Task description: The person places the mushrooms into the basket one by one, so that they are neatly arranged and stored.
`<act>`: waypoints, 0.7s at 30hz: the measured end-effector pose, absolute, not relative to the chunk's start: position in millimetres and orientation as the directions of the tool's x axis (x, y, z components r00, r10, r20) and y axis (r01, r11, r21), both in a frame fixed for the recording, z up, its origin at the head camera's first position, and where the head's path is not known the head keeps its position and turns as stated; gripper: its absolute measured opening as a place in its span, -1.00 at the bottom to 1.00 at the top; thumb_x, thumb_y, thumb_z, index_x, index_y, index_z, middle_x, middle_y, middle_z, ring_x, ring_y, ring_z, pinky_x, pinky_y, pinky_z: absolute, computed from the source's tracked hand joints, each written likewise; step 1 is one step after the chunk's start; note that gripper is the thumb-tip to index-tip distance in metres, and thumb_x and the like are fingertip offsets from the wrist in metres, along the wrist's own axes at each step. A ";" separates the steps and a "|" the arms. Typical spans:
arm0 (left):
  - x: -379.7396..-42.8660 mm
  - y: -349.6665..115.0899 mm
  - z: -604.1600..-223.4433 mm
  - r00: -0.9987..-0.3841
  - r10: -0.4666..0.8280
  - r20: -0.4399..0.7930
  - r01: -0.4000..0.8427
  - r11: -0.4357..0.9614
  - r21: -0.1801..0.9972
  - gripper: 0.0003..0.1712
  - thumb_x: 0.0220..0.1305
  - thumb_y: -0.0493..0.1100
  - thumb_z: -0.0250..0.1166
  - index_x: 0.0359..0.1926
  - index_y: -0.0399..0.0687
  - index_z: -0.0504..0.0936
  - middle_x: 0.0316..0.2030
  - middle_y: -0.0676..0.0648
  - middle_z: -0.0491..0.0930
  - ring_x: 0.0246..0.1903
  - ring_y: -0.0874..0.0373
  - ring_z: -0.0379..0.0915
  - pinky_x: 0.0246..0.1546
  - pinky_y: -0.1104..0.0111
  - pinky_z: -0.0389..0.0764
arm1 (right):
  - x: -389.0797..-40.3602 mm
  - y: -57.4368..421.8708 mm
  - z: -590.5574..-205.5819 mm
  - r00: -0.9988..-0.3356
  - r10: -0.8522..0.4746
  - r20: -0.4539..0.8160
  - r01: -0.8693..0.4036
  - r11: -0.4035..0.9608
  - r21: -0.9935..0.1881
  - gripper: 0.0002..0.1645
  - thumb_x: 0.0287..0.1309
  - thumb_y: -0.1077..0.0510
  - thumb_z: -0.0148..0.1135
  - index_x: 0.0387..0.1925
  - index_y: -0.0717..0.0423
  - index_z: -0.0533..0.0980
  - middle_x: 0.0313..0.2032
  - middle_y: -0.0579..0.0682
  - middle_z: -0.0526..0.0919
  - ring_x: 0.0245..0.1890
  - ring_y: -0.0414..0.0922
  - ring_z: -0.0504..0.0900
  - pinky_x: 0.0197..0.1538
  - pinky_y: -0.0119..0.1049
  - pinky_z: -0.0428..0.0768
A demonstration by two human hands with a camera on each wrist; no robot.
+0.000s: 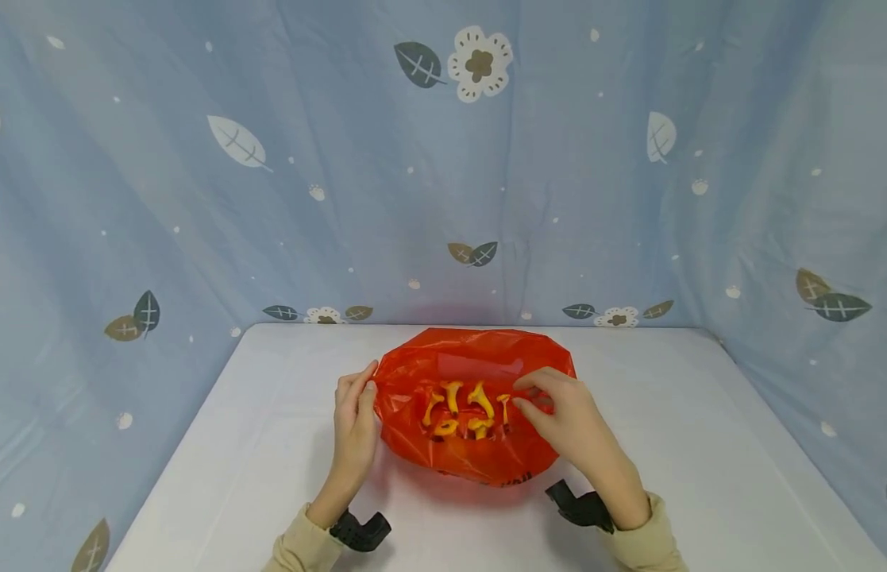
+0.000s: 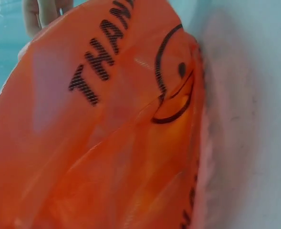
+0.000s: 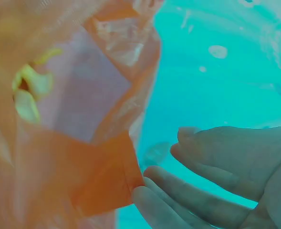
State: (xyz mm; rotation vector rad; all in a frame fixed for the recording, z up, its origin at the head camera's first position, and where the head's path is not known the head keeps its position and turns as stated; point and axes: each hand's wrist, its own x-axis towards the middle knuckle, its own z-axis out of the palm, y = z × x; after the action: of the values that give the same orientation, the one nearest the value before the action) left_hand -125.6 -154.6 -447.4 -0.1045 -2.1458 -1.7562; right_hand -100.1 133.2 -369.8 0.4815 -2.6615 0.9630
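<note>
A red plastic bag (image 1: 479, 469), its mouth spread wide, lies on the table. Several yellow chanterelle-like mushrooms (image 1: 480, 399) show inside it, and some appear pale yellow (image 3: 28, 105) in the right wrist view. My left hand (image 1: 355, 421) pinches the bag's left edge between thumb and fingers. Beyond the bag, a few left fingers (image 2: 45, 14) show at the top of the left wrist view. My right hand (image 1: 568, 409) is at the bag's right rim, fingertips touching the edge and the thumb held apart from them.
The white table (image 1: 700, 445) extends on both sides of the bag. A blue curtain (image 1: 343, 159) with leaves and flowers hangs behind and at the sides. Black straps with camera mounts (image 1: 582, 508) sit on both wrists.
</note>
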 end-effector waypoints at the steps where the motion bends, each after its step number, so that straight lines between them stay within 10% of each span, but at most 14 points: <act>1: -126.2 -155.9 -446.4 -0.929 -0.172 0.328 0.287 0.227 0.931 -0.54 0.56 -0.15 -0.08 0.35 -0.13 0.46 0.02 -0.11 0.37 0.03 0.17 0.28 -0.02 0.56 0.40 | -99.0 136.5 -365.5 -0.902 -0.218 0.373 -0.407 0.719 -0.564 -0.77 0.04 0.32 0.47 -0.21 0.10 0.67 -0.23 -0.03 0.68 -0.26 -0.10 0.66 -0.19 -0.18 0.69; 7: -129.8 -167.0 -433.8 -0.909 -0.177 0.377 0.325 0.265 0.908 -0.56 0.56 -0.16 -0.09 0.30 -0.14 0.50 0.01 -0.12 0.38 0.01 0.18 0.27 0.00 0.36 0.33 | -96.4 159.3 -343.2 -0.825 -0.227 0.517 -0.504 0.711 -0.491 -0.75 0.02 0.38 0.45 -0.23 0.12 0.66 -0.24 -0.07 0.67 -0.24 -0.10 0.65 -0.19 -0.11 0.69; 14: -132.9 -187.8 -414.5 -0.869 -0.189 0.457 0.396 0.289 0.872 -0.55 0.57 -0.16 -0.09 0.30 -0.19 0.50 0.01 -0.17 0.39 -0.01 0.19 0.23 -0.06 0.30 0.25 | -98.3 192.5 -337.7 -0.697 -0.214 0.685 -0.596 0.703 -0.387 -0.67 -0.06 0.47 0.44 -0.23 0.11 0.67 -0.16 -0.06 0.69 -0.16 -0.15 0.64 -0.02 -0.69 0.43; 21: -133.0 -211.4 -395.8 -0.768 -0.198 0.609 0.503 0.402 0.765 -0.56 0.52 -0.27 -0.09 0.27 -0.32 0.50 -0.02 -0.24 0.37 -0.01 0.26 0.18 -0.06 0.32 0.18 | -101.3 225.4 -346.0 -0.593 -0.159 0.790 -0.638 0.690 -0.340 -0.57 -0.12 0.51 0.42 -0.14 0.17 0.69 -0.05 0.07 0.68 0.05 -0.24 0.56 0.14 -0.61 0.36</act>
State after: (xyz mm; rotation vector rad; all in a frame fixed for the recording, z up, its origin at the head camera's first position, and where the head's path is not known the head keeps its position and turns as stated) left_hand -133.0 -211.4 -395.8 -0.2592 -2.0206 -1.4092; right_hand -101.3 225.4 -346.0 0.6083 -2.1311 0.7978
